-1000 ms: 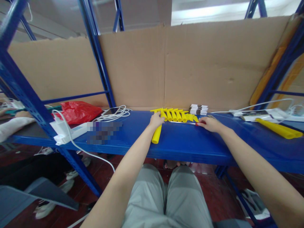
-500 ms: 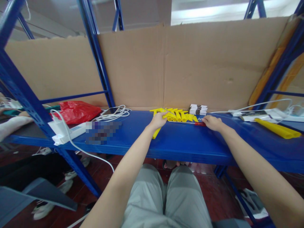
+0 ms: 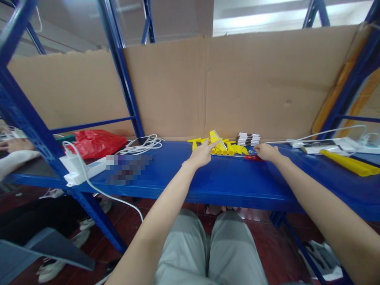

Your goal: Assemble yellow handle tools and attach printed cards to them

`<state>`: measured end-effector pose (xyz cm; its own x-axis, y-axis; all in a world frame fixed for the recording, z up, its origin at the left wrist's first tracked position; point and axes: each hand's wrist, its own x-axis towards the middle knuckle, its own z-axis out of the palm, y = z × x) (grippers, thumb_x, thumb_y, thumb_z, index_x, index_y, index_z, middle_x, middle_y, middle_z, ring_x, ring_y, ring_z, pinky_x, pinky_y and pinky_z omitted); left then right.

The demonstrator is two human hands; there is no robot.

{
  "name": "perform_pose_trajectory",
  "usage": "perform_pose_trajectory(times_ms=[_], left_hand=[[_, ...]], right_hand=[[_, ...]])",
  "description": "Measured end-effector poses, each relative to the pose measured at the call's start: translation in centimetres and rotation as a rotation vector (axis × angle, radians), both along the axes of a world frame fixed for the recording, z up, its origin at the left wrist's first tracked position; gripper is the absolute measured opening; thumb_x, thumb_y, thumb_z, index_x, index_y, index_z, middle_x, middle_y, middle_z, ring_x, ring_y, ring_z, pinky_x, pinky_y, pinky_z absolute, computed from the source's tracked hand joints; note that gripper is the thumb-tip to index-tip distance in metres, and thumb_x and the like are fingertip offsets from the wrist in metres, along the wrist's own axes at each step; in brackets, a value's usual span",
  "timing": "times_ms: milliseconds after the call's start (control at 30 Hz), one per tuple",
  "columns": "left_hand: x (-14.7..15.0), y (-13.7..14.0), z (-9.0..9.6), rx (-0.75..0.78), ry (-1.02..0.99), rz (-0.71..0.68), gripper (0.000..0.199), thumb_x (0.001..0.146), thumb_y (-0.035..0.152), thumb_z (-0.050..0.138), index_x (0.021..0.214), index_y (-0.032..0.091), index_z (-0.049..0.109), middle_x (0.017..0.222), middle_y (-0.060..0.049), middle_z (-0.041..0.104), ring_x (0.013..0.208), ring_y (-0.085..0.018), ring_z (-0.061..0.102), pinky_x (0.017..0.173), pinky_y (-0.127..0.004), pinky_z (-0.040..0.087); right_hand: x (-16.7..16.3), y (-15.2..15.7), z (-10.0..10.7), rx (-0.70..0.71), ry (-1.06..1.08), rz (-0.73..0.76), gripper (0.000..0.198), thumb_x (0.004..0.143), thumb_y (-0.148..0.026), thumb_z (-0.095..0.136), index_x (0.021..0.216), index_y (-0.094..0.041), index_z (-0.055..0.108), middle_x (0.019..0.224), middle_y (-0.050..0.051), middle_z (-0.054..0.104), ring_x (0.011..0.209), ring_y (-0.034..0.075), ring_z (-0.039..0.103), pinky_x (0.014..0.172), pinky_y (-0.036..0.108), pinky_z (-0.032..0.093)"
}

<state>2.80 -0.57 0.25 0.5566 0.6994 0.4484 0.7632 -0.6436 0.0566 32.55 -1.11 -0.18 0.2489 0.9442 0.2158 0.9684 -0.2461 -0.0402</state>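
My left hand (image 3: pixel 201 155) is closed on a yellow piece with a pale strip (image 3: pixel 218 139) along one side, its free end pointing up and away. Just behind and beside it lies a row of yellow tube-shaped pieces (image 3: pixel 224 151) with flat fins, their open ends toward me. To the right of the row, my right hand (image 3: pixel 267 152) rests low over the blue shelf with its fingers pressed together. A small red item (image 3: pixel 252 158) lies at its fingertips, with small whitish bits beside it. What the right fingers pinch, if anything, is hidden.
A stack of white bundles with dark bands (image 3: pixel 248 139) stands behind the row. Rightward lie a long yellow tube (image 3: pixel 350 163) and white boxes. On the left are a red plastic bag (image 3: pixel 96 143), a coiled white cable (image 3: pixel 145 144), a power strip (image 3: pixel 86 168) and another person's hand.
My left hand has swung the yellow piece from pointing down toward me to pointing up and away over the row. The right hand stays by the red item.
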Motion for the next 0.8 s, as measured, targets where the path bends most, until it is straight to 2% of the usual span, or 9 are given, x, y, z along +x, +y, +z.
perform_pose_trajectory(times_ms=[133,233,500,633,800], left_hand=[[0.3,-0.6,-0.1,-0.01,0.045,0.021,0.053,0.094,0.016,0.032,0.144,0.029,0.037,0.121,-0.013,0.052,0.101,-0.024,0.06,0.09,-0.038,0.046],[0.5,-0.8,-0.2,-0.023,0.064,0.014,0.052,0.095,0.017,0.031,0.144,0.031,0.037,0.117,-0.012,0.054,0.099,-0.024,0.06,0.087,-0.038,0.047],[0.9,-0.6,-0.5,-0.052,0.018,-0.034,0.05,0.094,0.017,0.033,0.142,0.028,0.043,0.124,-0.015,0.052,0.106,-0.026,0.058,0.089,-0.039,0.045],[0.9,-0.4,-0.6,-0.05,0.004,-0.055,0.048,0.094,0.017,0.034,0.139,0.027,0.046,0.12,-0.013,0.054,0.105,-0.024,0.058,0.091,-0.038,0.045],[1.1,-0.2,-0.8,-0.058,-0.012,-0.127,0.044,0.095,0.019,0.036,0.134,0.028,0.053,0.114,-0.01,0.057,0.108,-0.023,0.057,0.096,-0.036,0.042]], right_hand=[[0.8,2.5,-0.2,-0.027,-0.027,0.048,0.034,0.077,-0.026,0.051,0.103,-0.029,0.073,0.112,0.009,0.069,0.107,0.03,0.06,0.09,0.048,0.044],[1.0,3.6,-0.2,-0.068,-0.028,0.048,0.033,0.075,-0.028,0.054,0.101,-0.031,0.074,0.109,0.009,0.07,0.106,0.031,0.06,0.09,0.051,0.044],[0.8,3.3,-0.2,-0.098,-0.057,-0.001,0.035,0.078,-0.031,0.05,0.105,-0.028,0.073,0.118,0.013,0.066,0.112,0.036,0.055,0.095,0.06,0.037],[0.8,3.2,-0.1,-0.11,-0.037,-0.007,0.035,0.079,-0.033,0.049,0.104,-0.025,0.073,0.125,0.013,0.062,0.117,0.036,0.052,0.096,0.063,0.034],[0.6,3.1,0.0,-0.111,-0.033,-0.012,0.032,0.079,-0.031,0.051,0.101,-0.024,0.073,0.12,0.014,0.064,0.115,0.036,0.053,0.094,0.062,0.035]])
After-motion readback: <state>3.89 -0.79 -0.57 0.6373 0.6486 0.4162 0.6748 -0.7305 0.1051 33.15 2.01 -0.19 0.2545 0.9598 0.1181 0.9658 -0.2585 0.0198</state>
